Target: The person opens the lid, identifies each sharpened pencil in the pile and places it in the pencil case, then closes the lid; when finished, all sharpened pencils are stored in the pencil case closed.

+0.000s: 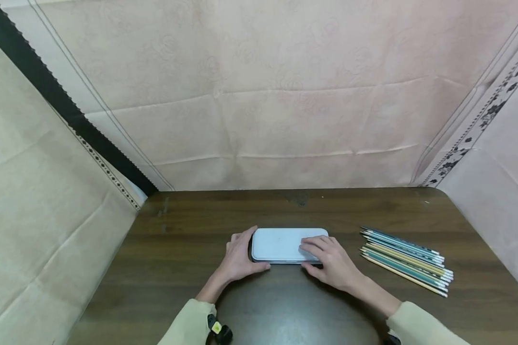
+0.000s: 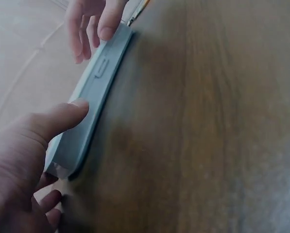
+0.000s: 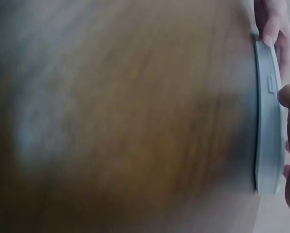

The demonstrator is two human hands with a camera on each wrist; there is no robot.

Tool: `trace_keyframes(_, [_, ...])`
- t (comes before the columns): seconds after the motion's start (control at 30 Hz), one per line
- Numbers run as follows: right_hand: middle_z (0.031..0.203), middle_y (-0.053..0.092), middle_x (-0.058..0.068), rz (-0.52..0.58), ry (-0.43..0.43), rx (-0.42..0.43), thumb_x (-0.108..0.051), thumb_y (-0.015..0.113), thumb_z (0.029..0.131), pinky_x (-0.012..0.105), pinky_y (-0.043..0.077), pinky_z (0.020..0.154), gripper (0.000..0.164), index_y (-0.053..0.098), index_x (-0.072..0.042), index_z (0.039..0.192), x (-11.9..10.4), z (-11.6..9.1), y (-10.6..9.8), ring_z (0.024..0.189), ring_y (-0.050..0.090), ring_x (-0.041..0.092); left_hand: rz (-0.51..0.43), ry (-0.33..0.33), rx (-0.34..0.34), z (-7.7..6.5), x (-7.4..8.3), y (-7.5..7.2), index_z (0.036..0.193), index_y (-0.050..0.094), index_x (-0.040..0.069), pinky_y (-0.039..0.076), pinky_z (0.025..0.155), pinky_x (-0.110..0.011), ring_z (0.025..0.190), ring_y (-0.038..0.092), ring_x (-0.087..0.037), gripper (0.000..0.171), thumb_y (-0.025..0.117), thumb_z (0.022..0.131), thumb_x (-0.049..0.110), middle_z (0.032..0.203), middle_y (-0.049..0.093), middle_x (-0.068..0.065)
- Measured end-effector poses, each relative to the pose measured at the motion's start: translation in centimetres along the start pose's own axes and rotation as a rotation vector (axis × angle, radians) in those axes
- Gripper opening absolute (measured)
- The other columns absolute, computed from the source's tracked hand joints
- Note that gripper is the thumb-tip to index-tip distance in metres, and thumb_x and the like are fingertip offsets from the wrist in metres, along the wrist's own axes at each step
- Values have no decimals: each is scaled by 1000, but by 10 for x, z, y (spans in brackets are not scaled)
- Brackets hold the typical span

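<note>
A pale blue-white, rectangular pencil case [image 1: 276, 244] lies closed on the table, its long side facing me. A small catch [image 2: 101, 68] shows on its front wall. My left hand [image 1: 239, 254] grips the left end, thumb along the front wall and fingers round the far side. In the head view my right hand [image 1: 328, 258] rests at the right part of the lid, fingers laid over the top. Its thumb [image 3: 284, 96] is at the front edge, near the catch. What the case holds is hidden.
To the right of the case lies a bundle of several pencils [image 1: 406, 261] in dark teal, green and yellow, points toward the case. The brown wooden table [image 1: 177, 287] is bordered by pale cloth hangings [image 1: 285, 120] at the back and both sides.
</note>
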State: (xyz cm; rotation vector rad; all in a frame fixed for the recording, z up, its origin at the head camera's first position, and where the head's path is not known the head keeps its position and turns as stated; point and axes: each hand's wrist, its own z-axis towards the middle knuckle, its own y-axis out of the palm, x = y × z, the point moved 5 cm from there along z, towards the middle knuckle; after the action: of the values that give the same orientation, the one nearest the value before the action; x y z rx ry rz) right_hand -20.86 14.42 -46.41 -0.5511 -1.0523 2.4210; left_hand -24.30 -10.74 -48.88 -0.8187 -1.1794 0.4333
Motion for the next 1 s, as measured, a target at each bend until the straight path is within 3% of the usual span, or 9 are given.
trace_keyframes(0.27, [111,68,11,-160,-37,-18,-26,87,75,50,47,81,39,74,-8,107,-5,5,10,103,61,29,-5,-43,40,4,-7,5,153,40,14,31,90,-48,123,37,-30,100,90,71,42,138,53,-9])
trace_keyframes(0.57, [102,67,14,-407,-215,-56,-32,84,79,43,56,75,40,71,-4,105,-16,6,19,87,66,29,44,-25,42,1,-12,8,154,38,18,33,91,-48,123,38,-29,99,88,73,47,139,53,-7])
trace_keyframes(0.77, [97,69,15,-456,-287,-49,-32,67,94,43,57,70,31,71,-2,102,-15,6,21,82,68,28,42,-16,47,-1,-9,7,154,38,18,35,90,-50,123,39,-31,98,87,74,47,138,53,-9])
trace_keyframes(1.0, [89,69,16,-598,-414,12,-27,43,104,43,57,64,39,68,1,95,-20,7,26,78,68,28,59,-7,68,-3,-8,6,154,40,16,36,90,-50,121,41,-32,98,88,74,45,136,54,-10])
